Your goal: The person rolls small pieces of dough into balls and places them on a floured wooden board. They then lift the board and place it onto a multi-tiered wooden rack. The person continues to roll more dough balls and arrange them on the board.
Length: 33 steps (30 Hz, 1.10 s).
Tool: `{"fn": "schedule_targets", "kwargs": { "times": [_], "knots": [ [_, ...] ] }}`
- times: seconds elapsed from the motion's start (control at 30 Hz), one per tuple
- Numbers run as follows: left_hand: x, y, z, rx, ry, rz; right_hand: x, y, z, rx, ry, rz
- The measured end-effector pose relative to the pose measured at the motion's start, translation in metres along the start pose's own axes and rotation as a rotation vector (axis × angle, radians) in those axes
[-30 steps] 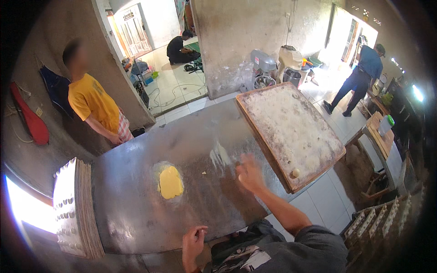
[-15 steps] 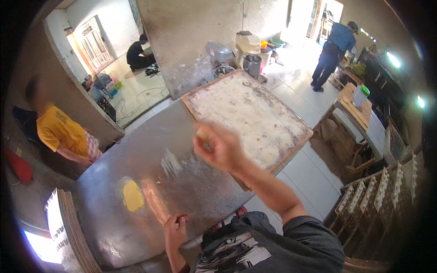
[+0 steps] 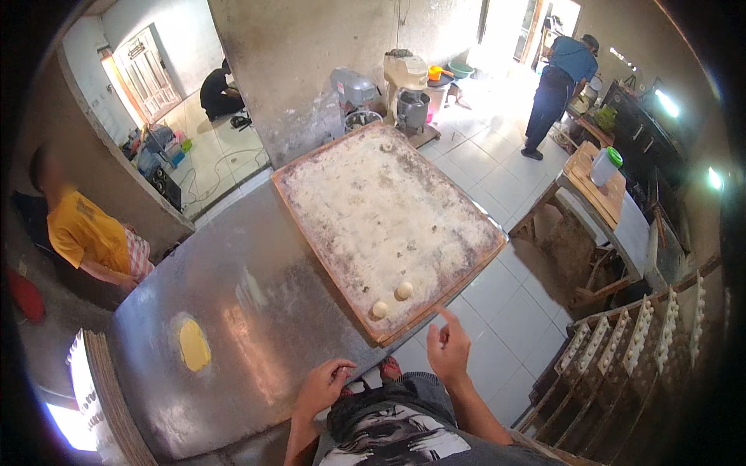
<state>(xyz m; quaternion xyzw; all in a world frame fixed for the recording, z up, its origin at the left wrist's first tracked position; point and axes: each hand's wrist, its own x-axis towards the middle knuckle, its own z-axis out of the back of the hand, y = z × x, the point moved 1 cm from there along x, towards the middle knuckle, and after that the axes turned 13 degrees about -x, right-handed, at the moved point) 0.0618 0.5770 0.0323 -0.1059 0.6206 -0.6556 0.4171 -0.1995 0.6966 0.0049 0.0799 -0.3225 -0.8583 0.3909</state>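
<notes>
Two small pale dough balls (image 3: 404, 291) rest on the near corner of a flour-dusted wooden board (image 3: 388, 217). My right hand (image 3: 448, 346) is just off the board's near edge, index finger stretched out, with nothing visible in it. At the near edge of the metal table (image 3: 287, 326), my left hand (image 3: 322, 384) hovers with fingers loosely bent and apart from the thumb. It appears to hold nothing. A flattened patch of yellow fat or dough (image 3: 194, 346) lies on the metal at the left.
A person in yellow (image 3: 93, 233) stands beyond the table's left edge. Stacked boards (image 3: 116, 396) are at the near left. Mixers (image 3: 408, 97) stand behind the floured board. To the right are a wooden bench with a green-lidded jar (image 3: 606, 165) and a rack of trays with dough balls (image 3: 637, 342).
My right hand has drawn back from above the board toward my body. The near corner with two dough balls now shows. My left hand is a little further right; the view has shifted.
</notes>
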Motion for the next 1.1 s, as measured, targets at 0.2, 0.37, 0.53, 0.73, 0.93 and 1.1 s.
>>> {"fn": "schedule_targets", "kwargs": {
  "times": [0.2, 0.37, 0.53, 0.73, 0.93, 1.1],
  "knots": [
    [0.007, -0.023, 0.000, 0.224, -0.013, -0.146, 0.077, 0.021, -0.025, -0.324, 0.143, 0.173],
    [-0.011, 0.001, 0.009, 0.242, -0.161, -0.149, 0.103, -0.002, -0.058, -0.271, 0.073, 0.355],
    [-0.053, 0.035, 0.021, 0.002, -0.404, 0.041, 0.101, 0.002, -0.037, -0.115, 0.013, 0.270],
    [-0.092, 0.062, 0.036, 0.044, -0.526, 0.055, 0.103, -0.001, -0.060, -0.316, 0.047, 0.452],
    [-0.089, 0.067, 0.042, 0.109, -0.444, -0.043, 0.095, -0.006, -0.046, -0.356, 0.202, 0.243],
    [-0.063, 0.092, 0.040, 0.022, -0.249, -0.083, 0.122, 0.008, -0.027, -0.379, 0.269, 0.030]
  ]
}}
